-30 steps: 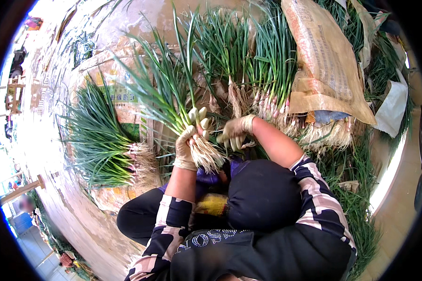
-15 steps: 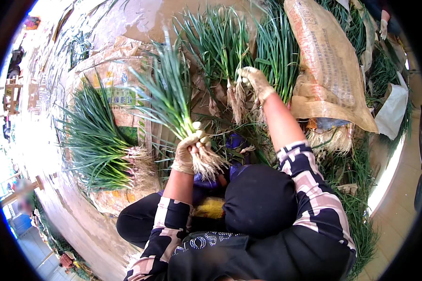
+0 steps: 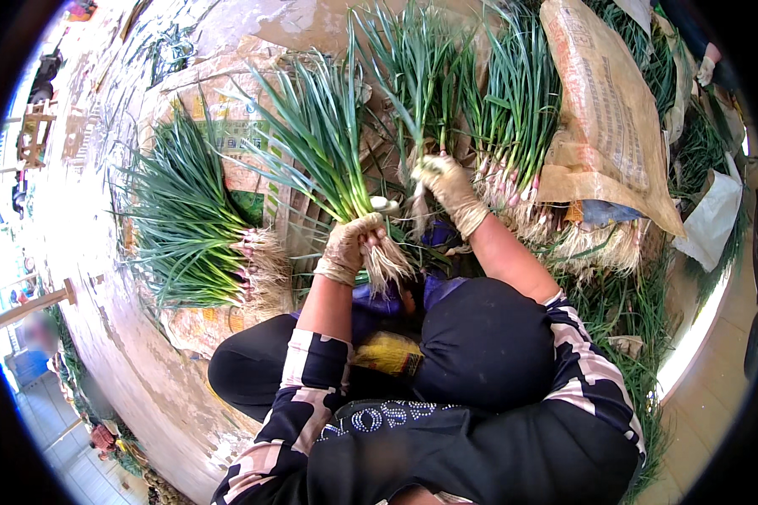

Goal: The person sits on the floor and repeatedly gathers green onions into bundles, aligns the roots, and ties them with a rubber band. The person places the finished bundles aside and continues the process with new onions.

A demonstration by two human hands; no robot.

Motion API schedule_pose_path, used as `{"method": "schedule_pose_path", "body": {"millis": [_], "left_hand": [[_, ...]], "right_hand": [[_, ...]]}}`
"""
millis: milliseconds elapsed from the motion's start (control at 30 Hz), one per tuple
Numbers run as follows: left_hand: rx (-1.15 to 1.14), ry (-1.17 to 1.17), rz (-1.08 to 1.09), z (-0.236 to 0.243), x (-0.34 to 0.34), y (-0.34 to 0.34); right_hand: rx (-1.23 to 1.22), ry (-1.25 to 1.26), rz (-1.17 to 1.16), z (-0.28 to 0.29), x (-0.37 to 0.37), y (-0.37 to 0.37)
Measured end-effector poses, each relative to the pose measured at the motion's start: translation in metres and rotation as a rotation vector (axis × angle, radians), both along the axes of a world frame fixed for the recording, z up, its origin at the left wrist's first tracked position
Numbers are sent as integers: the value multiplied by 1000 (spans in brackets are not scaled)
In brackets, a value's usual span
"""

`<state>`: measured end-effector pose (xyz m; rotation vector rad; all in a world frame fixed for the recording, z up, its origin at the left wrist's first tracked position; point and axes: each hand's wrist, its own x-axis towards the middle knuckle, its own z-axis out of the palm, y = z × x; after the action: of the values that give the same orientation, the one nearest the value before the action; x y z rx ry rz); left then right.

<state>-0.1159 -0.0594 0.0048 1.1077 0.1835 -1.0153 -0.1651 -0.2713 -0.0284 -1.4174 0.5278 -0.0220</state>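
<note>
In a thin pale glove, my left hand (image 3: 350, 242) is wrapped round the base of a bunch of green garlic (image 3: 335, 164). The green leaves fan up and away, and pale roots hang below the fist. Just to the right, my right hand (image 3: 448, 187), gloved too, pinches a slender green garlic stalk (image 3: 419, 202) whose whitish roots dangle beside its fingers. Beyond that hand stands a loose clump of green garlic (image 3: 425, 80), and a thicker row with pinkish bulbs (image 3: 514, 126) lies to its right.
A pile of green garlic (image 3: 189, 223), roots to the right, lies on flattened printed sacks (image 3: 227, 84) at left. A brown woven sack (image 3: 606, 118) covers more at right. Loose leaves (image 3: 623, 328) lie beside my right knee. Another person's gloved hand (image 3: 706, 71) shows at the far right edge.
My right hand has drawn back toward me and left from the far clump, bringing a stalk with it. My left hand still grips its bunch, slightly farther right.
</note>
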Motion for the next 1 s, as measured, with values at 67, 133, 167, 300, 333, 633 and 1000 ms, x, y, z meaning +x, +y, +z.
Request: {"method": "schedule_pose_path", "body": {"millis": [67,133,167,300,333,633,1000], "left_hand": [[84,-45,-39,8,3,1],[56,-72,-5,17,6,0],[-8,-60,42,20,5,-3],[-107,0,85,27,1,-19],[-106,20,78,29,0,-25],[-344,258,143,0,-5,-19],[-101,96,57,-2,-7,-3]], "right_hand": [[25,22,-261,-10,-2,-23],[119,55,-186,-10,-11,-45],[213,8,-208,-7,-13,-41],[212,9,-5,1,-18,-16],[208,-6,42,10,-18,-8],[684,110,591,-13,-13,23],[-68,-161,20,3,12,-24]]}}
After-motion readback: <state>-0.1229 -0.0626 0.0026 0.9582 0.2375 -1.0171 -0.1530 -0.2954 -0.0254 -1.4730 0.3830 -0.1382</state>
